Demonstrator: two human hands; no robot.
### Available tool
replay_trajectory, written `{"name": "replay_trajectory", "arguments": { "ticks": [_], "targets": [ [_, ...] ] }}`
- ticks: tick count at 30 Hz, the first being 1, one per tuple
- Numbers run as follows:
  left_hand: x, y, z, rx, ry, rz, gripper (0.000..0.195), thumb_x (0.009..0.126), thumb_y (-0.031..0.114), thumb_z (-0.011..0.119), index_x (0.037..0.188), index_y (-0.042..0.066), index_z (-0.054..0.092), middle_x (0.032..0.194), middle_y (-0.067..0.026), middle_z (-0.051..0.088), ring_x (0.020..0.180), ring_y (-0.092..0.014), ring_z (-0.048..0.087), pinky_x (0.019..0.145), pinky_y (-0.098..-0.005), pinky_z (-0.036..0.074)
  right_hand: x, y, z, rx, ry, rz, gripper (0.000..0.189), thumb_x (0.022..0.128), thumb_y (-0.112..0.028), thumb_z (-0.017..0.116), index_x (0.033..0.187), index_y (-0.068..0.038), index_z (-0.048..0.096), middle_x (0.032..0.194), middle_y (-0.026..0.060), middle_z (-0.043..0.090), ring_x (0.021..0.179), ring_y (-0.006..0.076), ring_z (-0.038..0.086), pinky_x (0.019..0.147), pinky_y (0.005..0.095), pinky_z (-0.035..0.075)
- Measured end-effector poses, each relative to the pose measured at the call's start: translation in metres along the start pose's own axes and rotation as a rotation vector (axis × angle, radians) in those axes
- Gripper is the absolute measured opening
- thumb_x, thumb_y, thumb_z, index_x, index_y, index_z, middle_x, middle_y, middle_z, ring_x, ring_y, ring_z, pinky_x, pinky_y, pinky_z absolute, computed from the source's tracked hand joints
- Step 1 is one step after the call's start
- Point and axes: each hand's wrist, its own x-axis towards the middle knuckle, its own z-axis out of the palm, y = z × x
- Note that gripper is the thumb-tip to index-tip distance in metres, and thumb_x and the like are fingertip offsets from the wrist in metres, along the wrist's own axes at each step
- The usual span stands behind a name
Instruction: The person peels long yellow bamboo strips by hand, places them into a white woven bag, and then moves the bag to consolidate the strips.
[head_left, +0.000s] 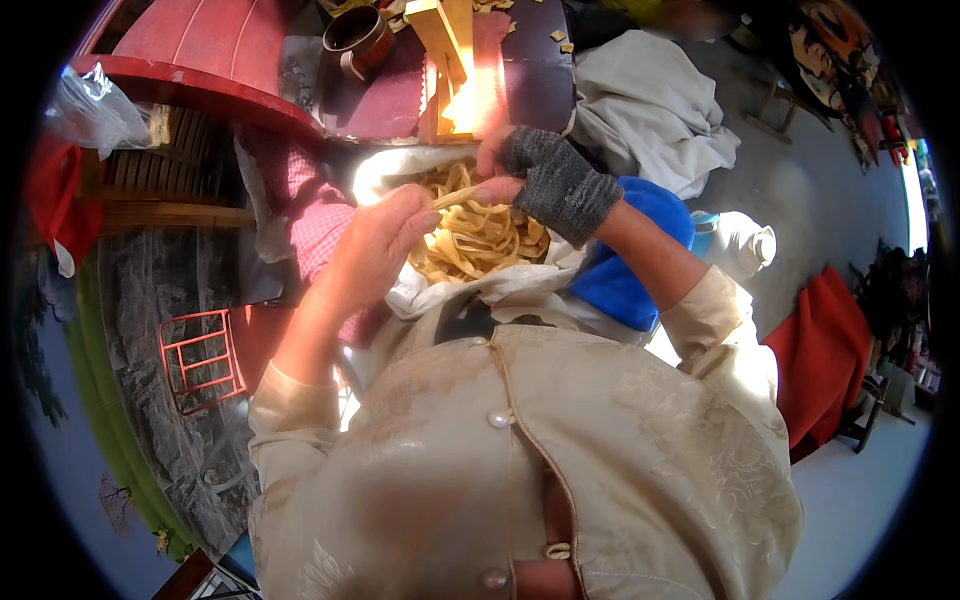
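A flat tan strip (453, 199) is stretched between my two hands. My bare left hand (390, 225) pinches one end between thumb and fingers. My right hand (544, 180), in a grey knitted fingerless glove, grips the other end. Directly underneath, a heap of similar long tan strips (480, 244) lies in a white cloth or sack (487, 283) on my lap. Just beyond my hands, a sunlit wooden upright (441, 52) stands at the near edge of a dark table (534, 86). The strip's material cannot be told for sure.
On the table are a dark mug (358, 41) and small tan pieces (558, 35). Right of the sack sit a blue cushion-like item (637, 247) and a white plastic jug (739, 244). Pale cloth (652, 105) hangs at the table's right. A red round stool or tub (202, 45) stands left.
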Motion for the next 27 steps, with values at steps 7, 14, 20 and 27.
{"name": "replay_trajectory", "arguments": {
  "ticks": [7, 14, 20, 27],
  "targets": [
    [0.046, -0.030, 0.019, 0.397, 0.596, 0.441, 0.022, 0.080, -0.003, 0.057, 0.100, 0.005, 0.056, 0.087, -0.0094, 0.056, 0.068, -0.023, 0.056, 0.063, -0.0305, 0.048, 0.024, 0.005, 0.006, -0.034, 0.083, 0.155, 0.023, 0.077, -0.020, 0.071, 0.083, -0.002, 0.060, 0.064, 0.0006, 0.055, 0.061, 0.0097, 0.052, 0.059, 0.0256, 0.044],
    [0.060, -0.081, 0.006, 0.684, 0.494, 0.415, 0.034, 0.074, -0.002, 0.055, 0.106, 0.011, 0.057, 0.078, -0.0092, 0.056, 0.065, -0.028, 0.059, 0.057, -0.0354, 0.049, 0.037, 0.018, 0.013, -0.116, 0.043, 0.238, 0.027, 0.078, -0.028, 0.068, 0.078, -0.002, 0.062, 0.069, 0.0079, 0.061, 0.064, 0.0136, 0.058, 0.065, 0.0290, 0.047],
    [0.085, -0.090, 0.009, 0.298, 0.502, 0.242, 0.030, 0.080, 0.002, 0.053, 0.109, 0.010, 0.054, 0.072, -0.0075, 0.056, 0.056, -0.024, 0.054, 0.055, -0.0312, 0.048, 0.054, 0.035, 0.016, 0.003, 0.197, 0.097, 0.029, 0.078, -0.031, 0.067, 0.080, -0.002, 0.064, 0.070, 0.0117, 0.062, 0.064, 0.0195, 0.060, 0.066, 0.0308, 0.048],
    [0.097, -0.088, 0.000, -0.656, 0.300, -0.174, 0.023, 0.093, 0.018, 0.054, 0.112, 0.007, 0.051, 0.068, 0.0048, 0.047, 0.049, -0.001, 0.040, 0.051, -0.0186, 0.045, 0.073, 0.073, -0.017, -0.868, 0.123, -0.220, 0.023, 0.090, -0.026, 0.053, 0.094, -0.006, 0.065, 0.086, 0.0123, 0.061, 0.081, 0.0269, 0.060, 0.075, 0.0334, 0.047]
  ]
}}
